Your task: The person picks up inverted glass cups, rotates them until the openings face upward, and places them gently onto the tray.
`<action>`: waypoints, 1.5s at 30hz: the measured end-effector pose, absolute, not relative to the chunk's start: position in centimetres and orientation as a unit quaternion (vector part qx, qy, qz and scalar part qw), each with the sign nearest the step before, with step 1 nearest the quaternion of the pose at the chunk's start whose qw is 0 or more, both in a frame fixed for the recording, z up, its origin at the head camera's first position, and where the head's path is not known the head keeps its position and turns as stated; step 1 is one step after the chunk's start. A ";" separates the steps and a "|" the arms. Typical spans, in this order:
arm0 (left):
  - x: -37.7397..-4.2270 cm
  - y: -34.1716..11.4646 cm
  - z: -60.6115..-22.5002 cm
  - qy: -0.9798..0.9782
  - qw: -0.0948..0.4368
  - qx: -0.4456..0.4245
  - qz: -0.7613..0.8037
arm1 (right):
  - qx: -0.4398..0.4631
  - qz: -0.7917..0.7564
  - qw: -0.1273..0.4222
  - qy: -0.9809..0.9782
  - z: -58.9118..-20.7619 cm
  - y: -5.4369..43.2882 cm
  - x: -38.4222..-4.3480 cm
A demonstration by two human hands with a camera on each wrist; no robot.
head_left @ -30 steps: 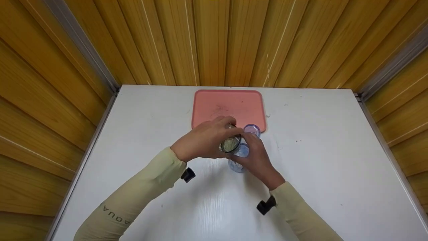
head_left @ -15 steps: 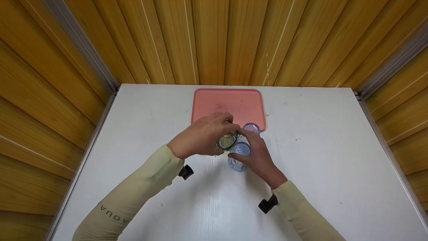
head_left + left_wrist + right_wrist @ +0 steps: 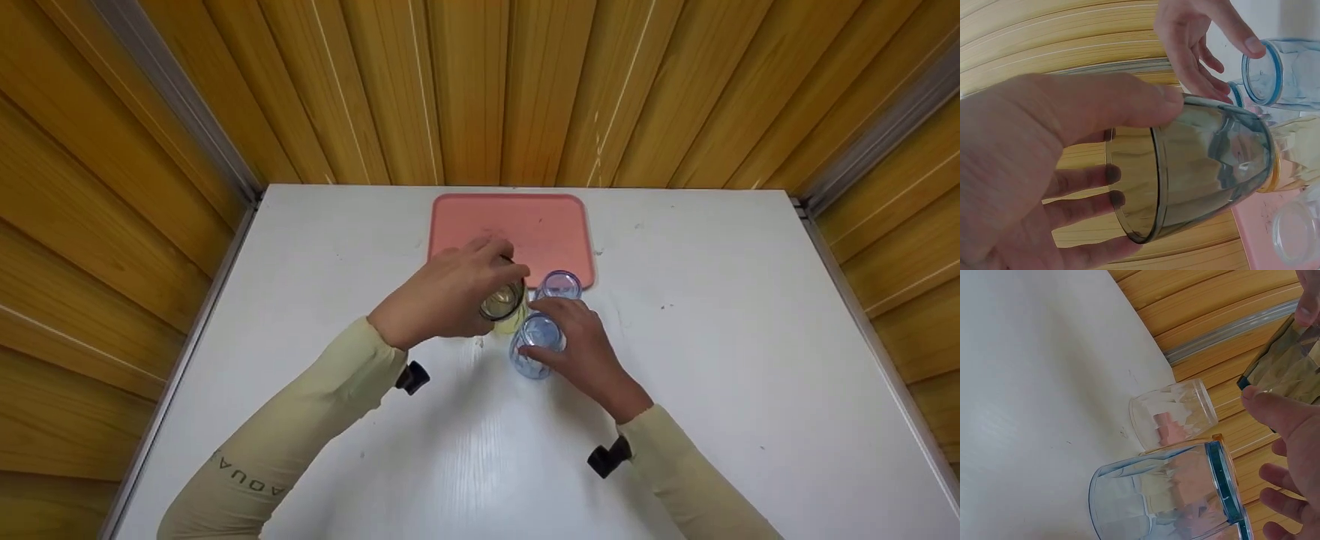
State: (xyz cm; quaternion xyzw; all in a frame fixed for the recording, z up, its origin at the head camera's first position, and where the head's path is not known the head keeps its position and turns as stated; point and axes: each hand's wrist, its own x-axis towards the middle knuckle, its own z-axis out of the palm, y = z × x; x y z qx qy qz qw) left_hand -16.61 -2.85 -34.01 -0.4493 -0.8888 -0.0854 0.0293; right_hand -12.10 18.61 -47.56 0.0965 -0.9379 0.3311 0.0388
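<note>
My left hand (image 3: 454, 292) grips a smoky dark drinking glass (image 3: 1207, 163) by one end, thumb on the near side and fingers on the far side. It hangs tilted beside and over a yellow-tinted glass (image 3: 512, 322), which it partly hides in the head view. My right hand (image 3: 589, 349) holds nothing; thumb and fingers are spread just above a blue-tinted glass (image 3: 1129, 500). That blue glass stands on the table, its thick band at the top. Behind it in the head view stands a purple-blue glass (image 3: 559, 285), partly covered by the right fingers.
A clear glass (image 3: 1171, 413) stands close to the others, seen in both wrist views. The pink tray (image 3: 517, 214) lies flat just behind the glasses. Wood-look panels (image 3: 480, 90) rise at the back and sides of the white table (image 3: 712, 360).
The left hand has moved back and to the left with the dark glass. The right hand has come away from that glass, and the gap between the hands now shows the yellow glass.
</note>
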 end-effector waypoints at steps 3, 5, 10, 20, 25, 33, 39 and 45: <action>-16.8 -2.9 -33.8 -0.891 0.032 -0.446 -0.078 | 0.086 0.328 0.025 -0.940 -47.6 18.7 -12.1; -16.9 -2.9 -33.6 -0.893 0.032 -0.443 -0.077 | 0.075 0.327 0.013 -0.942 -47.7 18.7 -12.0; -17.1 -3.0 -33.4 -0.897 0.028 -0.434 -0.076 | 0.060 0.316 -0.014 -0.947 -47.8 18.8 -11.9; -18.0 -3.5 -33.7 -0.902 0.051 -0.421 -0.080 | 0.060 0.261 -0.032 -0.963 -47.6 18.4 -12.2; -18.6 -3.7 -33.7 -0.904 0.060 -0.416 -0.080 | 0.062 0.229 -0.034 -0.971 -47.4 17.9 -12.7; -19.5 -3.5 -33.6 -0.902 0.061 -0.418 -0.096 | 0.054 0.195 -0.044 -0.978 -46.6 17.5 -13.2; -19.8 -3.8 -33.6 -0.907 0.061 -0.406 -0.097 | 0.057 0.192 -0.052 -0.978 -46.4 17.2 -13.3; -20.0 -3.8 -34.0 -0.907 0.073 -0.406 -0.092 | 0.050 0.193 -0.062 -0.978 -46.3 17.1 -13.5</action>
